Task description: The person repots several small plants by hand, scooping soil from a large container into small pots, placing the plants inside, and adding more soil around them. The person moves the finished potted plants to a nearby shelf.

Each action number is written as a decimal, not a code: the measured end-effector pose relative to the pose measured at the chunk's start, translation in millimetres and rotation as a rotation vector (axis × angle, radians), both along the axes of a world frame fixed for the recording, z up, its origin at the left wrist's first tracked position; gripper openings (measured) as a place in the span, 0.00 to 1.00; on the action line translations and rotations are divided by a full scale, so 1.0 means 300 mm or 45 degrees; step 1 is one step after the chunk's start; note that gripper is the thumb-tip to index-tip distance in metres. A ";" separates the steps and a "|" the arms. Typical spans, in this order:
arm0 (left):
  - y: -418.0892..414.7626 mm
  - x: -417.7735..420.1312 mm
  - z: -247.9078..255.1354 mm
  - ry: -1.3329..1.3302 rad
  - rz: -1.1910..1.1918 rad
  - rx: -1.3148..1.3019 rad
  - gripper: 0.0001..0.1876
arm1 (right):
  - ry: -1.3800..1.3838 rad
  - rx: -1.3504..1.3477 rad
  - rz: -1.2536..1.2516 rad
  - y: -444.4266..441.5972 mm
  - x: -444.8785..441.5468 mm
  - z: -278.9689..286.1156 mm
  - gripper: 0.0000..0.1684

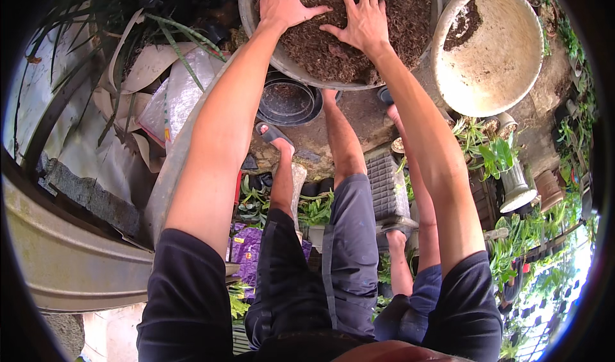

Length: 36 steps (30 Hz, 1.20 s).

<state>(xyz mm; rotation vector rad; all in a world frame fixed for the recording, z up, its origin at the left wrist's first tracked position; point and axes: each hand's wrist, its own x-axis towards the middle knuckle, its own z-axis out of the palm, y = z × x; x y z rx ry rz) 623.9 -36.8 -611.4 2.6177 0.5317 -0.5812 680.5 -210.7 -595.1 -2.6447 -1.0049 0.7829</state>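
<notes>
A wide grey tub [302,76] filled with dark brown, fibrous soil [322,50] lies before me at the top of the view. My left hand [283,4] rests on the soil near the tub's left side, its thumb stretched to the right and some fingertips cut off by the frame. Spread fingers of my right hand [361,21] touch the soil right of the middle. Neither hand holds anything. Dark bits of soil cling to the right fingertips.
A tilted pale round planter [499,69] with soil remnants stands right of the tub. Black basins [288,98] sit below it. Another person's legs [425,208] are close on my right. Also around are a white sack [182,88], a grey block-like stand [387,184] and potted plants [497,155].
</notes>
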 end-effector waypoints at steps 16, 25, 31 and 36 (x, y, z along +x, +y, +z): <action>-0.038 -0.117 -0.143 -0.070 0.141 0.071 0.48 | 0.002 0.402 -0.136 0.039 0.079 0.042 0.51; -0.010 -0.095 0.010 -0.318 0.781 -0.258 0.36 | -0.152 0.572 0.057 0.008 0.081 0.058 0.39; 0.059 0.004 0.144 -0.674 1.332 -0.651 0.19 | -0.166 0.367 0.621 0.056 -0.098 -0.018 0.39; 0.112 0.079 0.160 -0.787 1.408 -1.109 0.11 | 0.019 -0.086 0.615 0.273 -0.060 0.109 0.44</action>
